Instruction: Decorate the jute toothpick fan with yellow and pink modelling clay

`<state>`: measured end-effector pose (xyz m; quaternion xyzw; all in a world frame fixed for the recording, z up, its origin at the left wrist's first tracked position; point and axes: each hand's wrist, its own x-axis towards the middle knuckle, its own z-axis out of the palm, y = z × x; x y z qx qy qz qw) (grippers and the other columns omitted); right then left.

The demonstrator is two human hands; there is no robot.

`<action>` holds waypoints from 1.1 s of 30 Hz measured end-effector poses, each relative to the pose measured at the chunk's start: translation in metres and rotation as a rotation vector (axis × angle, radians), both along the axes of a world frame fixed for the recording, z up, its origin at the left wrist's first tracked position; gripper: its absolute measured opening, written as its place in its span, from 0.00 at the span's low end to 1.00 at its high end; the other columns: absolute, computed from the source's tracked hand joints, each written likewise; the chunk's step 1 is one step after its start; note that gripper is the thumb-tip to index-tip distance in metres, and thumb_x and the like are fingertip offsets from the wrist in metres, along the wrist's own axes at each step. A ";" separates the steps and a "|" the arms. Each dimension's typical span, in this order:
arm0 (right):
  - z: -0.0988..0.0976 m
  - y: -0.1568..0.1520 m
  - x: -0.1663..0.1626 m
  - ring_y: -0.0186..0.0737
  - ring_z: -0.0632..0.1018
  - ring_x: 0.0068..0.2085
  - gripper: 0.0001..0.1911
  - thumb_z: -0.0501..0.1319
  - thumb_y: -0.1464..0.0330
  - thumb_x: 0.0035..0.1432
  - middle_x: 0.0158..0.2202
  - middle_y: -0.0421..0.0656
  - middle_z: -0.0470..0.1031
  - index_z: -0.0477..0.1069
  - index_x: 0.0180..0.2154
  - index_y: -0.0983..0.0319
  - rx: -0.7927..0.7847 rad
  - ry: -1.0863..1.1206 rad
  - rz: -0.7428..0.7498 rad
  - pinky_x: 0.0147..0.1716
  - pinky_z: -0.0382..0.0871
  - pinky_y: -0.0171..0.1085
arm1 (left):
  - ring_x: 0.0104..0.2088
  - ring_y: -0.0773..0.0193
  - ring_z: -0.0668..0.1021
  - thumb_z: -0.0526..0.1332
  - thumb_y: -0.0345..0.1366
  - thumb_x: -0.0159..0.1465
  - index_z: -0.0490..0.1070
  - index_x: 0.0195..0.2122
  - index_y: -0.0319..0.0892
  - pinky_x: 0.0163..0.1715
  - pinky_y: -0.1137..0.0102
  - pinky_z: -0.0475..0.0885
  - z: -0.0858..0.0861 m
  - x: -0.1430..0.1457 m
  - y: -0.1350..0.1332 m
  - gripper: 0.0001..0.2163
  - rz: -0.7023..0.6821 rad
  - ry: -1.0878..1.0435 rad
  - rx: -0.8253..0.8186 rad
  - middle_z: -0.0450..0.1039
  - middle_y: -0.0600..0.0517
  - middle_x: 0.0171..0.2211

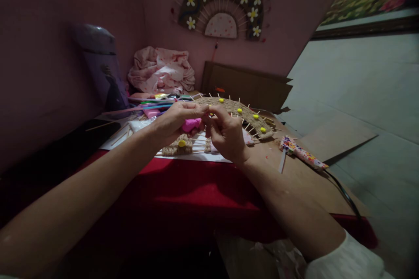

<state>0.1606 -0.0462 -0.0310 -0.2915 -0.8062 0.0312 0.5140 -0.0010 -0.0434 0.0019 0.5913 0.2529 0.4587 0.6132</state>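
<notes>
Both my hands meet above a half-round fan of woven jute (pixel 235 113) set with wooden sticks and small yellow dots, lying on the table. My left hand (pixel 175 123) is closed round a pink lump of clay (pixel 190 124). My right hand (pixel 225 134) pinches at the edge of that pink lump with thumb and forefinger; what sits between the fingertips is too small to make out. A white sheet (pixel 193 155) lies under the fan.
A red cloth (pixel 196 192) covers the near table. A patterned glue gun (pixel 303 152) with black cord lies at right. Coloured sticks and packets (pixel 153 102), pink fabric (pixel 162 69), a purple canister (pixel 101 67), cardboard (pixel 245 85) stand behind. A finished flower fan (pixel 224 4) hangs on the wall.
</notes>
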 end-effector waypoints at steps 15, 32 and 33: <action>0.001 -0.002 0.000 0.32 0.72 0.21 0.08 0.55 0.68 0.66 0.22 0.36 0.74 0.70 0.45 0.61 0.003 -0.011 -0.011 0.25 0.65 0.33 | 0.15 0.71 0.70 0.71 0.41 0.54 0.73 0.25 0.35 0.13 0.77 0.60 0.000 0.000 0.000 0.14 0.006 0.017 -0.002 0.71 0.51 0.18; 0.003 -0.003 -0.001 0.31 0.72 0.22 0.08 0.55 0.68 0.66 0.22 0.36 0.74 0.70 0.44 0.62 -0.024 -0.015 -0.011 0.25 0.65 0.33 | 0.16 0.71 0.69 0.69 0.41 0.56 0.74 0.25 0.35 0.13 0.77 0.60 0.000 0.001 0.000 0.13 0.020 0.033 0.011 0.70 0.51 0.18; 0.003 -0.003 -0.001 0.31 0.72 0.21 0.08 0.55 0.68 0.66 0.22 0.36 0.74 0.70 0.44 0.62 -0.023 -0.016 -0.012 0.25 0.65 0.33 | 0.16 0.71 0.69 0.69 0.41 0.56 0.74 0.25 0.35 0.13 0.77 0.60 0.000 0.001 0.000 0.13 0.019 0.035 0.014 0.70 0.50 0.18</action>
